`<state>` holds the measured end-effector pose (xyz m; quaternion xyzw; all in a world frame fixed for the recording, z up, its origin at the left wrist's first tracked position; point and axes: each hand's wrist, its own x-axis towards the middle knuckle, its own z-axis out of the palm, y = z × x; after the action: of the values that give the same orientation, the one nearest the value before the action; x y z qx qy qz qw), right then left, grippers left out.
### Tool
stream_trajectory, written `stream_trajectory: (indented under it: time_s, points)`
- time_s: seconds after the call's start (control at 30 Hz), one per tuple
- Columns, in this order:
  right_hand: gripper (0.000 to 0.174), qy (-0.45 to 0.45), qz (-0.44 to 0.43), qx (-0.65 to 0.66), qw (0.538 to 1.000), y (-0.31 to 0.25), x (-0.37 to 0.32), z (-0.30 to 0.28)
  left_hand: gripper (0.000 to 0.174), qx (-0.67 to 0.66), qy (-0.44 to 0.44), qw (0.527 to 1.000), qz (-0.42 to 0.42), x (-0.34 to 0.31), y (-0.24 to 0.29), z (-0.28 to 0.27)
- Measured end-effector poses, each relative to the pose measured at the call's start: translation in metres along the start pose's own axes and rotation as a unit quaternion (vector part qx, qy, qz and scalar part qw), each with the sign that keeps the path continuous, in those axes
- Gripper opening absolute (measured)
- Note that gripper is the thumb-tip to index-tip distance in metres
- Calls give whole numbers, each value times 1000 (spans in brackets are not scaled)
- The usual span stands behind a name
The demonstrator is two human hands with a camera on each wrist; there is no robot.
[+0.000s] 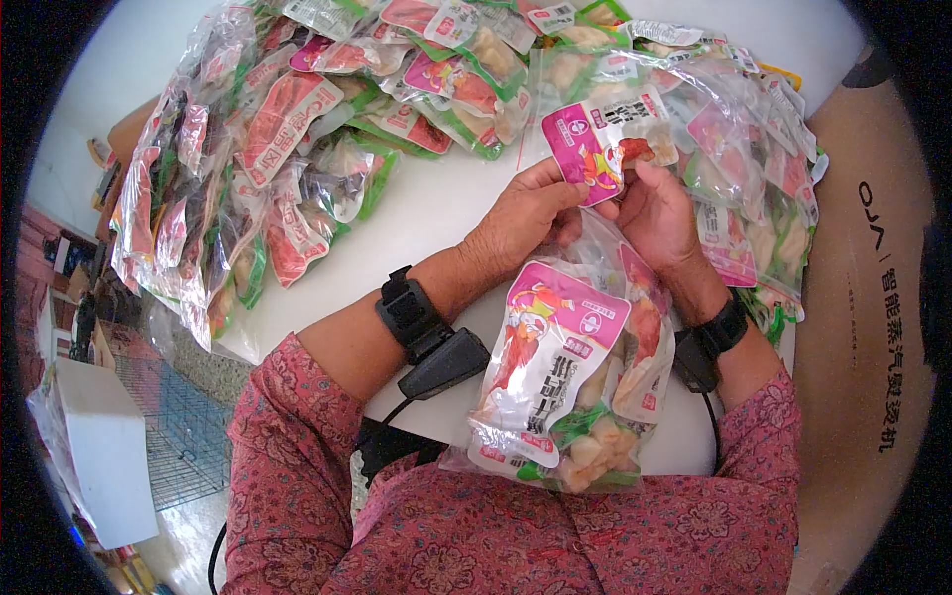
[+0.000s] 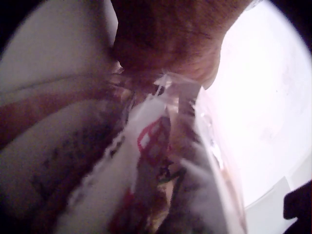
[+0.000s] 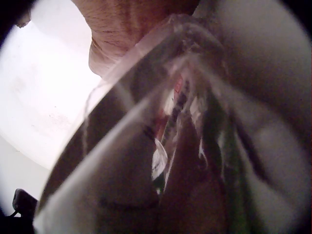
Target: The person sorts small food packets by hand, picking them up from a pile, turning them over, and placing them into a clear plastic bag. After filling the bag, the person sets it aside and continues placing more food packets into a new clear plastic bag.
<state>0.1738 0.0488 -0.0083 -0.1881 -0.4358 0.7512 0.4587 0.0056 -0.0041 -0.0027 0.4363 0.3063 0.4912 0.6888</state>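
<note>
My left hand pinches the pink end of a small pink-and-white food packet, thumb on its printed front. At the packet's right end, my right hand holds its edge with curled fingers. Below both hands hangs a clear plastic bag, its top gathered near the fingers. Inside lie several packets, one with a pink-and-white label facing up. Both wrist views show the bag's clear film close up, under the left wrist and the right wrist; the fingertips are hidden there.
A large heap of bagged food packets curves around the left and back of the white table. More filled clear bags lie at the right. A tall cardboard box stands along the right edge. A wire cage is at lower left.
</note>
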Motion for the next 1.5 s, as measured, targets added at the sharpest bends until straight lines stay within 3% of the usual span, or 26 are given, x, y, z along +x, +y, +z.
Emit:
stream_trajectory:
  time_s: [0.2, 0.37, 1.17, 1.5]
  points:
    - [30, 11, -5, 1, 1000, 1, 0, -2, 24, 4, -4, 1000, 2, 1, -1, -2]
    - [29, -33, -8, -7, 999, 1, 2, -7, 23, 17, -6, 1000, -3, 1, -1, -3]
    - [30, 14, -14, -6, 1000, 0, -1, 5, 25, 35, -12, 999, 5, 0, 1, -1]
    - [31, -11, -5, -6, 1000, 0, 0, -1, 25, 36, -21, 999, 17, 1, -2, -3]
